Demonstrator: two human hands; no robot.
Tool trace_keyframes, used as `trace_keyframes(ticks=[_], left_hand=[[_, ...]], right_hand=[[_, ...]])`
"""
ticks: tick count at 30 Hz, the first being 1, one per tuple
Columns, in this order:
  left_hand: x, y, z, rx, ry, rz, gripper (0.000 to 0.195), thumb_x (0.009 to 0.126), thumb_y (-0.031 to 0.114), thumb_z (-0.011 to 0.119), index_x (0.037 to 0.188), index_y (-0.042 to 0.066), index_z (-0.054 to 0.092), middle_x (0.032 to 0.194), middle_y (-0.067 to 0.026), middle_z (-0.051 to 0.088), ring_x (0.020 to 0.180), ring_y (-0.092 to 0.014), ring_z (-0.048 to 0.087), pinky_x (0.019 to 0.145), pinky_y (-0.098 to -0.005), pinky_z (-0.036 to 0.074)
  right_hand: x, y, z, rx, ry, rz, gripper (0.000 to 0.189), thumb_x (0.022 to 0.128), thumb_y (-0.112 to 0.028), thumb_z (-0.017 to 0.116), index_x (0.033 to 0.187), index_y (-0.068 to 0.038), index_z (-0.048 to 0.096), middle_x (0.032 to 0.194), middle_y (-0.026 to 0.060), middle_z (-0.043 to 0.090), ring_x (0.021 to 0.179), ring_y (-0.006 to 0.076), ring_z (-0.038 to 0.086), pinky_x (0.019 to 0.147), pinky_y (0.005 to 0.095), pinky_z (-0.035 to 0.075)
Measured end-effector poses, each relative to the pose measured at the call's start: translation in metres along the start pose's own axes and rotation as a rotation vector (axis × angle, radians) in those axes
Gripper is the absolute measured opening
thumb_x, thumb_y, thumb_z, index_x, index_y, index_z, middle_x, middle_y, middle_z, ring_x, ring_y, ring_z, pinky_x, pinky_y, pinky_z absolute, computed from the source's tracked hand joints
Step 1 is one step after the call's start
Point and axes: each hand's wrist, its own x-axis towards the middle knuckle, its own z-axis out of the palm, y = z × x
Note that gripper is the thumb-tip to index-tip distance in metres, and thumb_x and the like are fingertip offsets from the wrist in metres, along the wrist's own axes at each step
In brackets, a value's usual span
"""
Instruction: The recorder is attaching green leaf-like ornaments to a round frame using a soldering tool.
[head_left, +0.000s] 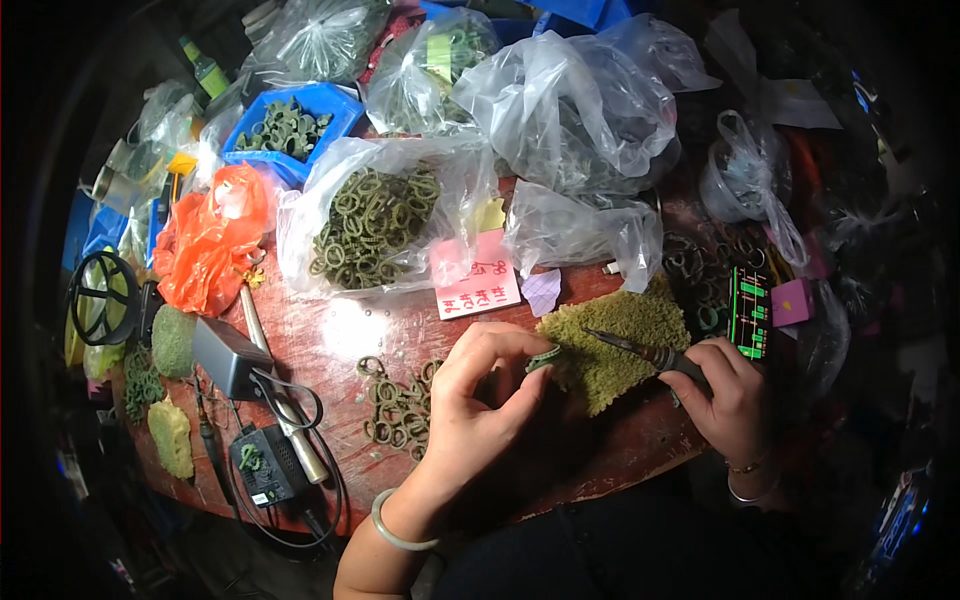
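Note:
Between its thumb and fingertips, my left hand (480, 397) pinches a small green ring (543, 358), apparently of wax. My right hand (724, 397) grips the dark handle of a pen-shaped tool like a wax pen (626, 345). Its thin tip points left, over a coarse yellow-green sponge pad (600, 379), a short way from the ring. To the left of my left hand lies a loose group of olive-green rings (394, 412), partly hidden by that hand.
An open plastic bag of rings (375, 225), a handwritten pink note (476, 277) and a blue bin (341, 109) stand beyond my hands. At left are a metal ring mandrel (300, 450), a black power unit (262, 465) with looping cables, and an orange bag (202, 255).

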Motion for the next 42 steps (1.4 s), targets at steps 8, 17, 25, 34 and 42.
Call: trace_keyframes(ticks=[8, 17, 25, 34, 42], left_hand=[[0.001, -0.001, -0.001, -0.001, -0.018, -0.046, 0.024, 0.079, -0.007, 0.070, 0.101, 0.004, 0.069, 0.098, -0.0055, 0.061, 0.084, -0.012, 0.058, 0.061, -0.0228, 0.045], [-0.002, 0.007, -0.002, 0.017, 0.007, -0.075, 0.024, 0.079, -0.006, 0.069, 0.100, 0.004, 0.070, 0.097, -0.0049, 0.058, 0.082, -0.010, 0.056, 0.061, -0.0219, 0.044], [-0.003, 0.007, -0.001, 0.061, -0.050, 0.035, 0.024, 0.076, -0.005, 0.071, 0.099, 0.002, 0.069, 0.101, -0.0076, 0.065, 0.073, -0.011, 0.057, 0.062, -0.0228, 0.046], [-0.002, 0.004, 0.003, 0.066, -0.052, 0.145, 0.023, 0.078, -0.006, 0.072, 0.100, 0.000, 0.069, 0.098, -0.0074, 0.064, 0.071, -0.013, 0.057, 0.058, -0.0247, 0.044], [-0.003, 0.002, 0.004, 0.000, -0.079, 0.063, 0.023, 0.079, -0.005, 0.072, 0.101, 0.001, 0.070, 0.102, -0.0071, 0.067, 0.065, -0.007, 0.054, 0.054, -0.0209, 0.040]], right_hand=[[0.007, -0.018, 0.007, 0.305, 0.034, -0.025, 0.033, 0.088, -0.025, 0.075, 0.103, 0.002, 0.063, 0.097, 0.0137, 0.067, 0.079, 0.0275, 0.069, 0.065, 0.0344, 0.056], [0.007, -0.019, 0.015, 0.289, 0.073, -0.045, 0.033, 0.088, -0.026, 0.076, 0.103, 0.001, 0.064, 0.098, 0.0135, 0.067, 0.080, 0.0271, 0.070, 0.064, 0.0338, 0.057], [0.026, -0.041, 0.014, 0.403, 0.128, -0.061, 0.031, 0.082, -0.012, 0.081, 0.103, 0.001, 0.061, 0.096, 0.0147, 0.067, 0.080, 0.0281, 0.071, 0.066, 0.0334, 0.057], [0.036, -0.065, 0.031, 0.648, 0.141, -0.011, 0.028, 0.080, 0.001, 0.074, 0.102, -0.003, 0.057, 0.088, 0.0106, 0.063, 0.073, 0.0262, 0.068, 0.060, 0.0351, 0.054], [0.033, -0.064, 0.028, 0.668, 0.122, 0.100, 0.027, 0.080, -0.003, 0.076, 0.100, -0.003, 0.058, 0.081, 0.0082, 0.063, 0.067, 0.0183, 0.066, 0.055, 0.0299, 0.051]])
